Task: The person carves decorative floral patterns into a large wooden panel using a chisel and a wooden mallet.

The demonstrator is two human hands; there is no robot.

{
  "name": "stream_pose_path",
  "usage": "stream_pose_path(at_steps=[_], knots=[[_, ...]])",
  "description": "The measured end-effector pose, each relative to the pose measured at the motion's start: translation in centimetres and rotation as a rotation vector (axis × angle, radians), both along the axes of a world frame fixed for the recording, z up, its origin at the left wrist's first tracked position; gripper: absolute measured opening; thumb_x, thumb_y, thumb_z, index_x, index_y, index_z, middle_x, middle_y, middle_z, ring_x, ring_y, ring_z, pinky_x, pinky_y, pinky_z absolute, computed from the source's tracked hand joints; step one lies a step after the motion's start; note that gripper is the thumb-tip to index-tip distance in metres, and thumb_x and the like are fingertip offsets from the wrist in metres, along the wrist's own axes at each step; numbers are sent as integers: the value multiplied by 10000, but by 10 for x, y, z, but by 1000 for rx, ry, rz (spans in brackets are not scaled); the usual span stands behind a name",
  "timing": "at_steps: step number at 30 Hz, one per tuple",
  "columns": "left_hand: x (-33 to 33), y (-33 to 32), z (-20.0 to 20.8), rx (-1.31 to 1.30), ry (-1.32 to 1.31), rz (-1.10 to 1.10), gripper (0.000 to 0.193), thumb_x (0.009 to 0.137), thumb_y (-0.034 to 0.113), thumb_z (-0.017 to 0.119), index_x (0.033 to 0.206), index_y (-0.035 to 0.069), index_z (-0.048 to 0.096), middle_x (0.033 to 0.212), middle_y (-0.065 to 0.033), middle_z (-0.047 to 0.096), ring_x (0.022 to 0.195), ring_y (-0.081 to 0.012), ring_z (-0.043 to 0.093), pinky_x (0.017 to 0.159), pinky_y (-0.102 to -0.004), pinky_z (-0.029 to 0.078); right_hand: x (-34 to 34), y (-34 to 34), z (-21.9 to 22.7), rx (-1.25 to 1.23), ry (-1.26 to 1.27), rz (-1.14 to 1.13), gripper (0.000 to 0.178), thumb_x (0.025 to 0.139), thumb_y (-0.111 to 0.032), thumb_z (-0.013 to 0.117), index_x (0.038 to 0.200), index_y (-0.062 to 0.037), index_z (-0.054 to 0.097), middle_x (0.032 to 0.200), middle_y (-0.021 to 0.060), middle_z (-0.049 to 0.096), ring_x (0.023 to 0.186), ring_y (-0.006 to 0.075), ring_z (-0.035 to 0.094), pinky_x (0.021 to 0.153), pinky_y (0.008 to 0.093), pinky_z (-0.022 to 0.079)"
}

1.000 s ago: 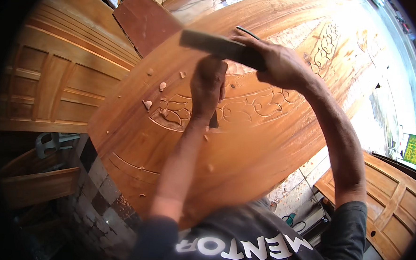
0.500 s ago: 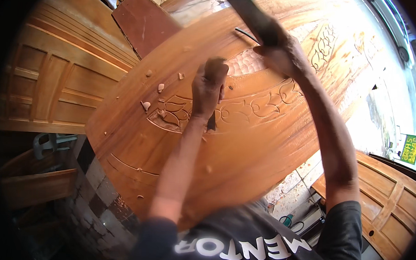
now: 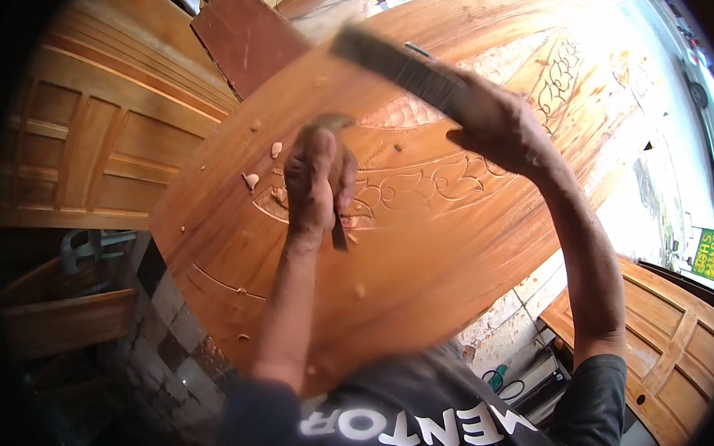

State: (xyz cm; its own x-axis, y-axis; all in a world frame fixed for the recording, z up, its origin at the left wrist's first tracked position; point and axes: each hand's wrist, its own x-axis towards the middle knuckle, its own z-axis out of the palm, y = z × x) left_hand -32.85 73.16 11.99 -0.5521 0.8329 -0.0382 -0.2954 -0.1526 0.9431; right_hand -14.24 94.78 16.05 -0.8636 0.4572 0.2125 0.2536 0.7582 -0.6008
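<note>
Here the left hand (image 3: 315,176) is wrapping tightly around a chisel (image 3: 338,232), whose dark blade is sticking out below the fist and pressing its tip onto the carved wooden panel (image 3: 420,259). The blade is meeting the wood just beside the incised floral outline (image 3: 423,186) that is running across the middle of the panel. The right hand (image 3: 499,125) is closing firmly on a flat wooden mallet (image 3: 398,64), holding it raised above and to the right of the left hand, well apart from the chisel's top end. The mallet is blurring slightly, and its far end is pointing toward the upper left.

The panel is lying tilted under both hands, filling most of the view, with the chisel near its centre. Small wood chips (image 3: 251,180) are lying scattered on the panel just left of the left hand. A second ornamental carving (image 3: 566,80) is showing farther up the panel, beyond the right hand. A panelled wooden door (image 3: 94,153) is leaning at the left, and another one (image 3: 673,353) is sitting at the lower right.
</note>
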Motion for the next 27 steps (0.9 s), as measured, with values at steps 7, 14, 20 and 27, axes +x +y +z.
stream_pose_path(at_steps=[7, 14, 20, 27], knots=[[-17, 42, -40, -84, 125, 217, 445, 1080, 522, 654, 1239, 107, 638, 687, 31, 529, 430, -44, 436, 373, -215, 320, -32, 1, 9, -157, 188, -187, 874, 836, -143, 901, 1606, -220, 494, 1346, 131, 733, 1222, 289, 708, 1018, 425, 565], [-8, 52, -47, -54, 40, 97, 390, 1072, 457, 695, 1234, 108, 635, 698, 22, 549, 440, -46, 436, 381, -212, 326, -55, 18, -27, -84, 203, -24, 845, 862, -136, 829, 1619, -210, 460, 1445, 133, 685, 1204, 295, 718, 1030, 401, 607], [-13, 38, -51, -39, 74, 117, 349, 1063, 427, 719, 1208, 122, 631, 704, 33, 550, 444, -47, 447, 384, -208, 322, -59, 50, -21, -72, 60, 8, 807, 837, -115, 822, 1568, -295, 530, 1322, 130, 746, 1135, 332, 743, 971, 439, 603], [-36, 26, -44, 77, 627, 278, 292, 1054, 315, 746, 1231, 101, 655, 734, 42, 568, 505, -32, 489, 428, -208, 360, -52, 16, -2, -43, 156, -116, 859, 834, -155, 873, 1602, -278, 508, 1316, 131, 749, 1205, 328, 719, 1033, 443, 567]])
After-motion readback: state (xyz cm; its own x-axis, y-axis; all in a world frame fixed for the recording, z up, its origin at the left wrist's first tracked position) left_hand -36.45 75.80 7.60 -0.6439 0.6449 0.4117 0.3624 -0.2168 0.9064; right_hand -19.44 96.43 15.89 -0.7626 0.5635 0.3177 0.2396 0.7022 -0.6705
